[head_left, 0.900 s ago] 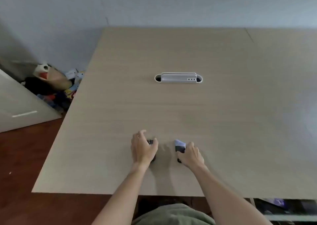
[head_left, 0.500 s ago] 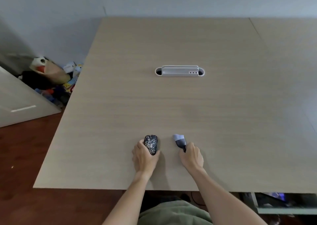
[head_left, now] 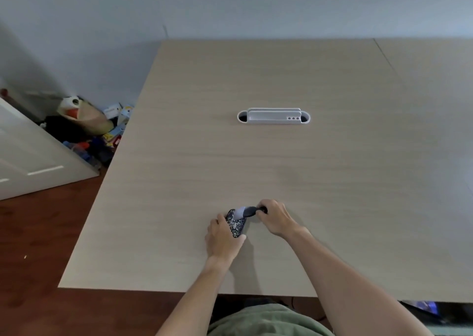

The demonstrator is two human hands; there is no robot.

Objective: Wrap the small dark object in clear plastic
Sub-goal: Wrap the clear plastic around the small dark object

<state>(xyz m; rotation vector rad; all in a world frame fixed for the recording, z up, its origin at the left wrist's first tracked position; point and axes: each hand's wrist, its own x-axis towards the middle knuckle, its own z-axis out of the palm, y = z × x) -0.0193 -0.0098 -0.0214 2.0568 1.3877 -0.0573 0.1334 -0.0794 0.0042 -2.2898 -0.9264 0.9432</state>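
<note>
A small dark speckled object (head_left: 236,225) rests on the wooden table (head_left: 281,172) near its front edge. My left hand (head_left: 223,238) holds it from the left and below, fingers curled round its side. My right hand (head_left: 275,218) grips the dark handle of a small tool (head_left: 249,211) whose pale grey tip lies over the top of the speckled object. No clear plastic is discernible in the head view.
A white oval cable tray (head_left: 273,116) is set into the table's middle. A pile of bags and boxes (head_left: 89,125) lies on the floor to the left, beside a white door (head_left: 28,156). A seam runs across the table at far right.
My right hand has swung the tool leftward, bringing its pale tip onto the speckled object. My left hand has kept hold of that object.
</note>
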